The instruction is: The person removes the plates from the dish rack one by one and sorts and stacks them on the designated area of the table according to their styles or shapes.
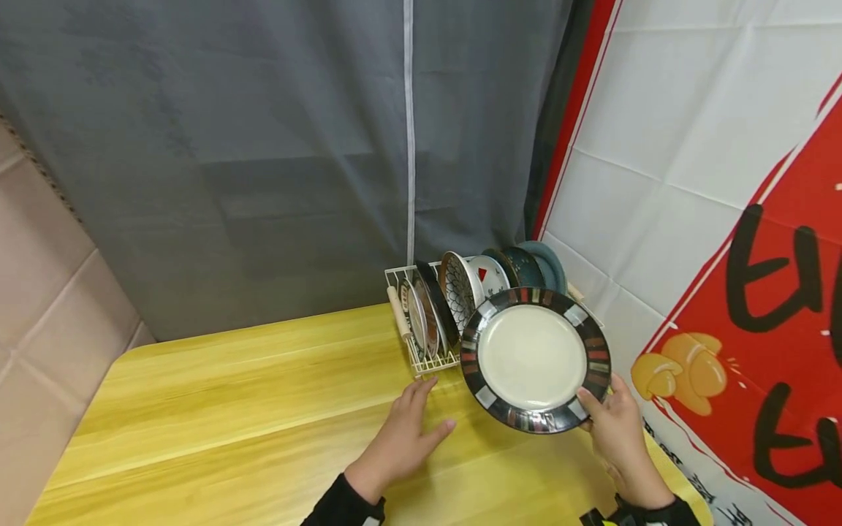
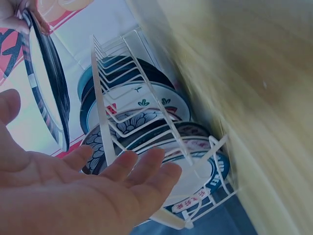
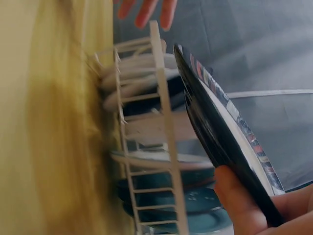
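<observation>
My right hand pinches the lower right rim of a large plate, thumb on the face and fingers behind. The plate has a cream centre and a dark rim with coloured blocks; it is held tilted above the table, in front of the dish rack. My left hand is near the rack's front left corner with fingers extended, holding nothing. In the left wrist view, the left fingers appear in front of the rack's wires. Several plates and bowls stand on edge in the rack, including a patterned bowl.
The cream wire rack has a wooden handle on its left. Blue-green plates stand at its right end. A yellow wood-grain table lies beneath. A grey curtain hangs behind, and a red and white printed sheet covers the right side.
</observation>
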{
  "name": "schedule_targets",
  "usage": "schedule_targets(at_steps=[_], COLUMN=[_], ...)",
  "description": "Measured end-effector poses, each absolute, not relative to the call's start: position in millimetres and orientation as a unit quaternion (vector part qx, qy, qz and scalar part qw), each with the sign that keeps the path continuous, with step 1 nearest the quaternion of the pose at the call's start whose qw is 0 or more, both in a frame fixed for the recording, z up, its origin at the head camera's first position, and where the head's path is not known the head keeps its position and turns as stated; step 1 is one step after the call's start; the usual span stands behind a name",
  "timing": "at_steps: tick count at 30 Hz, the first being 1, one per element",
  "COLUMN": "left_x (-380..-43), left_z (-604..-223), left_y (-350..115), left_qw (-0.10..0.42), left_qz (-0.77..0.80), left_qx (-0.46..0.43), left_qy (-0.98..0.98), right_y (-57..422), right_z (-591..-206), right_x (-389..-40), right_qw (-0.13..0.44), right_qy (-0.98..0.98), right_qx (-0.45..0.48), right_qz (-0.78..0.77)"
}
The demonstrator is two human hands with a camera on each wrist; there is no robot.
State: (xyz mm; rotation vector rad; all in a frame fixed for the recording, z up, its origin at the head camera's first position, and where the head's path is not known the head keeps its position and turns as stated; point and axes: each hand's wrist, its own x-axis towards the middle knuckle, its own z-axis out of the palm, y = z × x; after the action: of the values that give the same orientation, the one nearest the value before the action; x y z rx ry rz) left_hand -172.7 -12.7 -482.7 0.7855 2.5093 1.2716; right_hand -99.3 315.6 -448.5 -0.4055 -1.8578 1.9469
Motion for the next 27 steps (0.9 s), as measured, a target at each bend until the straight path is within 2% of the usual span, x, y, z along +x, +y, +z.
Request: schedule_targets(at_steps=[7,16,27], left_x=[-177.9,-177.8,-170.8], left_z=[-489.5,-496.2,-489.9], left_y=[-6.8,-5.6,-20.5], left_qw=[0.121,0.134,0.119], left_qz=[0.498,0.672,0.676], left_qx=[0.253,0.173,0.139], left_qy=[0.821,0.708,0.714], right_y=[295.2,271.0,257.3], right_z=[-463.5,-473.9,-480.1], right_x=[-95.1,-93.8,-99.5], right_qw=[0.153,0.106,0.106], right_qy=[-0.692,-0.712,-0.691], right_qx=[-0.163,-0.149,-0.114], right_qz=[0.686,0.678,0.706])
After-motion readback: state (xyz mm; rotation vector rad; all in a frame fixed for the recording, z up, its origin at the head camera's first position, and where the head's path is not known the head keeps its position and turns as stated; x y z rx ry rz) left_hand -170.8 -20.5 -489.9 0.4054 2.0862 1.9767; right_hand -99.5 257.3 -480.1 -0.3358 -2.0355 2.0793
